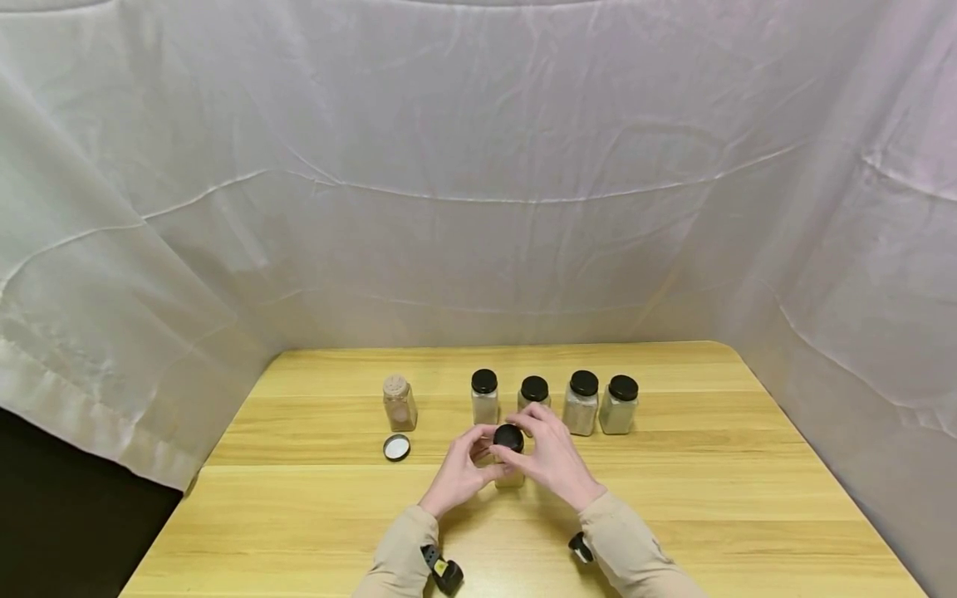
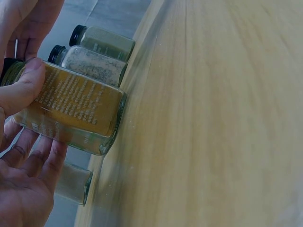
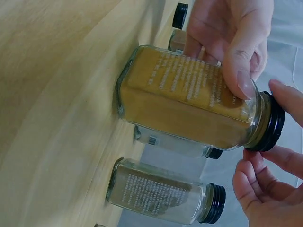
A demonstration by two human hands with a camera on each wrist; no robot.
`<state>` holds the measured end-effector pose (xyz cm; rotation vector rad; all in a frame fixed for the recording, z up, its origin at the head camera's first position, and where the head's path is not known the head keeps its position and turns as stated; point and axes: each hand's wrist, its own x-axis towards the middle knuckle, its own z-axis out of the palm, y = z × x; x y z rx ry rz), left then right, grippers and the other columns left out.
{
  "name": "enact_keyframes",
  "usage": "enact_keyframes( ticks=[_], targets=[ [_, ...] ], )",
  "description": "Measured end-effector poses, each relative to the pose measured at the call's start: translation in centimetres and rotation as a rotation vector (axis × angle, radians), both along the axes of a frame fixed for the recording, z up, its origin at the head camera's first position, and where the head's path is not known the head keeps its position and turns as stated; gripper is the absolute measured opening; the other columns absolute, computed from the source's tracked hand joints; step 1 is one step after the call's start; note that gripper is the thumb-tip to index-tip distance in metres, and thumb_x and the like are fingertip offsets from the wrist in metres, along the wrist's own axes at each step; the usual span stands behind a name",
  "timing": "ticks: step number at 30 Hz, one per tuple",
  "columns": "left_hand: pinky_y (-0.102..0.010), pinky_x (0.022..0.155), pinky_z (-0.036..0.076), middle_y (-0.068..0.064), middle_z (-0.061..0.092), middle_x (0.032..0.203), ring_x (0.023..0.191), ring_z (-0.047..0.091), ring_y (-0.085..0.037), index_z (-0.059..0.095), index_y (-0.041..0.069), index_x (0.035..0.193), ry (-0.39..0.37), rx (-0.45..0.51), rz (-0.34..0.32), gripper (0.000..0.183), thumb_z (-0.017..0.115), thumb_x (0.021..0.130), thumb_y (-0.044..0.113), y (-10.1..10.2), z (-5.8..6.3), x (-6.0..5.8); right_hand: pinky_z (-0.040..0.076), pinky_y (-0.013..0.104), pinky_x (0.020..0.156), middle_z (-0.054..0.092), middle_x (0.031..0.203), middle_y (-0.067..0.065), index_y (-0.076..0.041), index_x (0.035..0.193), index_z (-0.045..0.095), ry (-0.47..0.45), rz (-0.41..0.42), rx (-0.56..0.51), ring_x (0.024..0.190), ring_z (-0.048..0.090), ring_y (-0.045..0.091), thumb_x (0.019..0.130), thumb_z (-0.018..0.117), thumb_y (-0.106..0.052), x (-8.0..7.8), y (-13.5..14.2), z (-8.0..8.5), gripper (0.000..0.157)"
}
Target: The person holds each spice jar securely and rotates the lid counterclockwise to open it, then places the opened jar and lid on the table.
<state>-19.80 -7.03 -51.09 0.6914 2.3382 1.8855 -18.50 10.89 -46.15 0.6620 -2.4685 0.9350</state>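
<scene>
A square glass spice jar (image 3: 184, 94) of yellow-brown powder stands upright on the table, its black screw lid (image 1: 508, 438) on. My left hand (image 1: 459, 475) grips the jar's body, with the thumb (image 2: 26, 87) on the printed side and the fingers on the other side. My right hand (image 1: 555, 457) pinches the rim of the lid between thumb and fingers, as the right wrist view (image 3: 272, 184) shows from below. Whether the lid sits tight or loose on the thread, I cannot tell.
Several black-lidded spice jars stand behind, among them one (image 1: 484, 397) left of centre and one (image 1: 619, 405) at the right. An uncapped jar (image 1: 399, 404) with pinkish-brown contents stands at the left. Before it lies a black lid (image 1: 396, 448), white inside up.
</scene>
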Motion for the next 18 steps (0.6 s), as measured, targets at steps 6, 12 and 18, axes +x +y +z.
enact_keyframes(
  ticks=[6,12,18],
  targets=[
    [-0.028,0.106,0.054,-0.027,0.065,0.123,0.113,0.068,-0.028,0.057,-0.008,0.126,0.139,0.036,-0.058,0.049,0.079,0.084,0.004,-0.23,-0.61,-0.37,0.058,0.041,0.092,0.068,0.11,0.006,-0.003,0.117,0.072,-0.052,0.071,-0.025,0.104,0.065,0.022,0.076,0.083,-0.016,0.06,0.23,0.05,0.045],
    [-0.023,0.102,0.056,-0.024,0.068,0.118,0.108,0.069,-0.018,0.058,-0.006,0.125,0.138,0.015,-0.041,0.047,0.079,0.084,0.004,-0.21,-0.62,-0.34,0.054,0.041,0.09,0.066,0.111,0.005,-0.003,0.121,0.07,-0.075,0.025,-0.031,0.104,0.062,0.022,0.077,0.087,-0.032,0.24,0.09,0.11,0.055],
    [-0.022,0.104,0.053,-0.02,0.068,0.119,0.111,0.067,-0.026,0.059,-0.001,0.127,0.013,-0.006,0.001,0.048,0.08,0.084,0.004,0.04,-0.05,0.0,0.052,0.027,0.077,0.066,0.103,0.002,-0.003,0.116,0.072,-0.032,-0.015,-0.007,0.093,0.06,0.02,0.074,0.089,-0.035,0.12,-0.05,0.03,0.056]
  ],
)
